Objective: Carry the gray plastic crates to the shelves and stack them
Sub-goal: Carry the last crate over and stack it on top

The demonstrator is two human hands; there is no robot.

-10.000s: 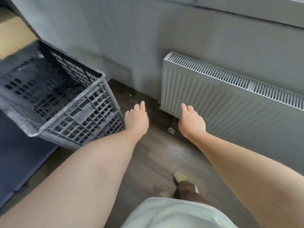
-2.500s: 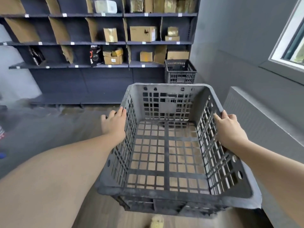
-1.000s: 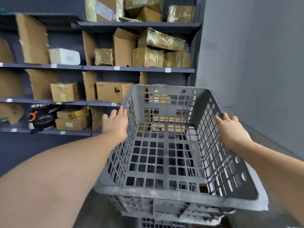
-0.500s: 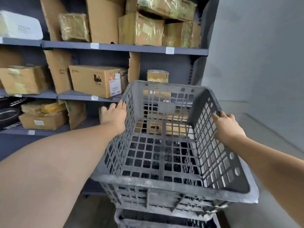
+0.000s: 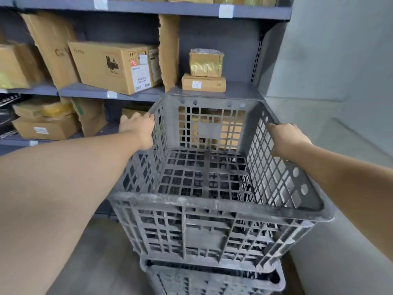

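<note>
Hands [image 5: 138, 130] on upright crate [image 5: 212, 201], mouth up

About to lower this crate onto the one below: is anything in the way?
Nothing visible. The held gray plastic crate, gripped by the left hand and right hand, hangs directly over the lower gray crate's open rim.
</note>
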